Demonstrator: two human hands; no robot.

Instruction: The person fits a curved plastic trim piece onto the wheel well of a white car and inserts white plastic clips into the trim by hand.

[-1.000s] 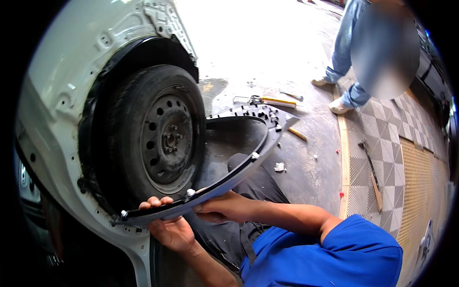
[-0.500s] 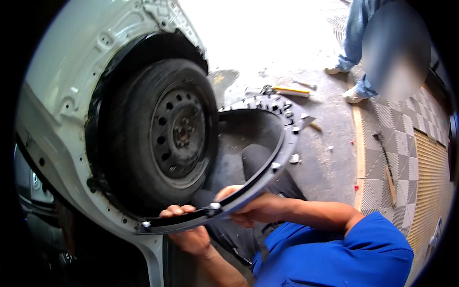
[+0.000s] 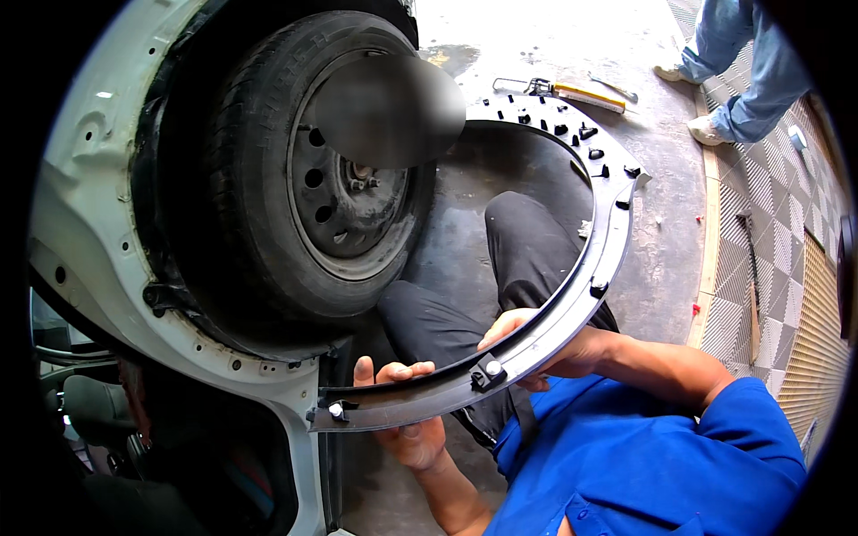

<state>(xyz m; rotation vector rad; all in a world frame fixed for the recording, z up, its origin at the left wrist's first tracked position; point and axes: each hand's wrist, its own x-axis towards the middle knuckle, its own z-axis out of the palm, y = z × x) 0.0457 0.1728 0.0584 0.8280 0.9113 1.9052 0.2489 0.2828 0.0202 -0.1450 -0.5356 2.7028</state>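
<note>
Wheel-arch trim [image 3: 610, 241] held beside steel wheel [image 3: 375, 214].
Left hand [image 3: 418, 441] gripping trim near lower end; right hand [image 3: 578, 354] gripping farther along curve.

From where I'm standing I can't read a single word, number or sign: nothing legible on the tyre [image 3: 259, 170], nothing on the curved trim [image 3: 585, 309], nothing on the blue shirt [image 3: 643, 456], and the yellow-and-white tube [image 3: 590, 96] is too small for any print to show.

We see: curved grey plastic trim [image 3: 610, 248], smooth | round black rubber tyre [image 3: 259, 179], matt | white painted-metal body panel [image 3: 98, 192], glossy
</note>
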